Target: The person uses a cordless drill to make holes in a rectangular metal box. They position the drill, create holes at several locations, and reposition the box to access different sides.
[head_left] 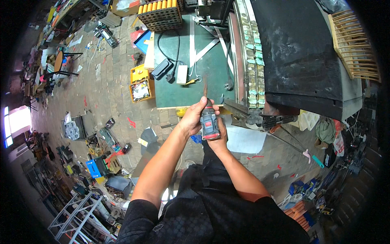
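The cordless drill point(209, 124) is sitting upright in both your hands, just below the near edge of the green desk point(183, 87), its bit point(205, 86) pointing up over the desk top. Your left hand point(194, 118) is wrapping its grip closed around the drill's upper body, and your right hand point(221, 136) is closing its grip on the drill from below and behind. A black power adapter point(161, 69) and a white box point(181, 74) are lying on the desk beyond the bit
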### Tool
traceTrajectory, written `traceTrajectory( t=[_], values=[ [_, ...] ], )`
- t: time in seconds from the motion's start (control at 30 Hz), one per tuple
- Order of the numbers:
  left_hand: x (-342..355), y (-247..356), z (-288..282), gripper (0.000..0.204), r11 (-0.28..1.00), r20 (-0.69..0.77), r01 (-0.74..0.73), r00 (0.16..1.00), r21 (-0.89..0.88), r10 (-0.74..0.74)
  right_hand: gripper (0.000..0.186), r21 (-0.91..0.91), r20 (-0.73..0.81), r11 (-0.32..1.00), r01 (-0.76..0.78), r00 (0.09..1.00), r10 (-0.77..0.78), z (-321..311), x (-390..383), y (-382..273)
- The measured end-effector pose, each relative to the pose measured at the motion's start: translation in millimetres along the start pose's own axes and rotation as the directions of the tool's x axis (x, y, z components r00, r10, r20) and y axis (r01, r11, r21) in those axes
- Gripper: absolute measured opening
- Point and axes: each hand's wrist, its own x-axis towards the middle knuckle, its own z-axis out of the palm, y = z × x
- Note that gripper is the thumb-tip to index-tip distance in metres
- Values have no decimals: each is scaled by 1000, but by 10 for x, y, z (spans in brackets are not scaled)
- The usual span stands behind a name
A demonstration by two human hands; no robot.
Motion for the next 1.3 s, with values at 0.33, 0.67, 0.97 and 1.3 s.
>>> traceTrajectory(
  t=[0.33,0.67,0.97,1.3],
  values=[
    [234,-21,-296,37,904,-264,-45,949,425,172,48,-14,24,1000,-15,1000,15,-76,-40,199],
    [435,427,-443,36,-337,156,155,661,929,734,26,96,97,987,-132,988,122,-394,-454,437],
    [669,510,-642,9,-524,261,206,685,827,680,21,43,217,989,-143,967,130,-682,-618,482],
    [-100,337,-487,25,143,-162,77,543,987,824,41,587,366,673,-451,889,277,-650,-757,950]
  ],
)
